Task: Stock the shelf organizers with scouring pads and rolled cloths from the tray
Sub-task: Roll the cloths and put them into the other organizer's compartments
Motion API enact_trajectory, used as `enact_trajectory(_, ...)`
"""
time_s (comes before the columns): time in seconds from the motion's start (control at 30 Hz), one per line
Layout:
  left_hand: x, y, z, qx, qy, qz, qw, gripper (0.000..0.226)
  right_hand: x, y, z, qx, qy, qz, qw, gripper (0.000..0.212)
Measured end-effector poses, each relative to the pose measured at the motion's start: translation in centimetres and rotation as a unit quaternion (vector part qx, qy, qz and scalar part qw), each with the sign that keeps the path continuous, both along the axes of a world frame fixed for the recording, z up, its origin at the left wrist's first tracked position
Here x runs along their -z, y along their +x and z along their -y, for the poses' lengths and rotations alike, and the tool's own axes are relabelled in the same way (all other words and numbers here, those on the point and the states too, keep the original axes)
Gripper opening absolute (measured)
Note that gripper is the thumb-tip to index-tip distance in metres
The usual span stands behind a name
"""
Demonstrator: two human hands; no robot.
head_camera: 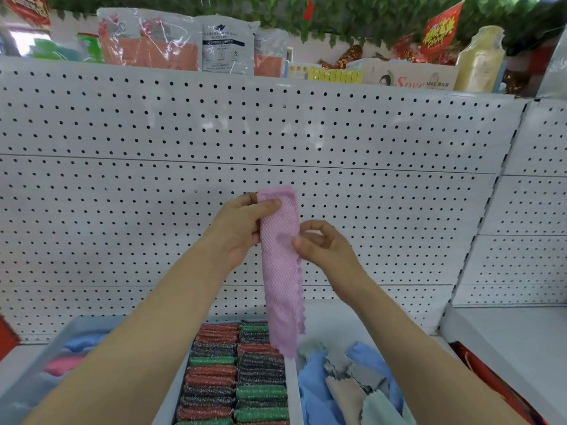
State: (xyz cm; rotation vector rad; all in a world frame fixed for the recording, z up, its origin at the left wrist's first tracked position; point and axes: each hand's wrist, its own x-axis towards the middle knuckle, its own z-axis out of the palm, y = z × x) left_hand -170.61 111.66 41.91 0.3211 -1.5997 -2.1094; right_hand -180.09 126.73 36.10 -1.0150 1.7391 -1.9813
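The left hand (242, 223) and right hand (322, 243) each pinch the hanging pink mesh cloth (282, 265); the loose fold could unravel, its tail snagging the scouring pads (236, 378).

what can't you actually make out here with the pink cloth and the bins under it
Head view only:
- Pink cloth: its back side faces away; the left hand covers its top left edge.
- Scouring pads: the front rows are cut off by the bottom edge.
- Left bin: mostly hidden by the left forearm.
- Loose cloths: count unclear, they overlap.
- Right hand: fingertips behind the cloth edge.
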Motion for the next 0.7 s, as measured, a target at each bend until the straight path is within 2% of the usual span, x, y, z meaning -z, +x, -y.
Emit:
enact_trajectory(0.13, -0.8, -0.1, 0.2, -0.02, 0.031, -0.029, 0.999, 0.021, 3.5, 1.0, 0.4, -0.056, 0.075, -0.004, 0.996, 0.045)
enact_trajectory(0.27, -1.7, 0.2, 0.8, -0.026, 0.05, -0.049, 0.997, 0.022, 6.3, 1.2, 0.3, -0.078, 0.153, -0.048, 0.984, 0.028)
enact_trajectory(0.33, -2.1, 0.4, 1.1, -0.03, 0.059, -0.058, 0.996, 0.028, 7.8, 0.9, -0.2, -0.103, 0.228, -0.079, 0.965, 0.033)
enact_trajectory(0.43, -2.3, 0.8, 1.4, -0.026, 0.054, -0.05, 0.997, 0.032, 8.4, 0.1, -1.6, -0.148, 0.346, -0.136, 0.916, 0.03)
enact_trajectory(0.47, -2.3, 1.0, 1.4, -0.023, 0.045, -0.041, 0.998, 0.032, 7.9, -0.1, -2.0, -0.146, 0.348, -0.135, 0.916, 0.037)
enact_trajectory(0.5, -2.3, 1.1, 1.4, -0.017, 0.037, -0.03, 0.999, 0.032, 7.1, -0.2, -2.2, -0.135, 0.314, -0.119, 0.932, 0.048)
enact_trajectory(0.57, -2.2, 1.2, 1.4, 0.004, 0.021, -0.005, 1.0, 0.032, 4.7, -0.2, -2.0, -0.103, 0.185, -0.074, 0.974, 0.061)
enact_trajectory(0.63, -2.0, 1.1, 1.2, 0.023, 0.007, 0.015, 1.0, 0.033, 2.5, 0.3, -0.9, -0.099, 0.095, -0.045, 0.99, 0.056)
enact_trajectory(0.7, -1.8, 1.0, 1.1, 0.03, 0.0, 0.024, 0.999, 0.032, 1.2, 1.1, 0.4, -0.126, 0.078, -0.027, 0.989, 0.044)
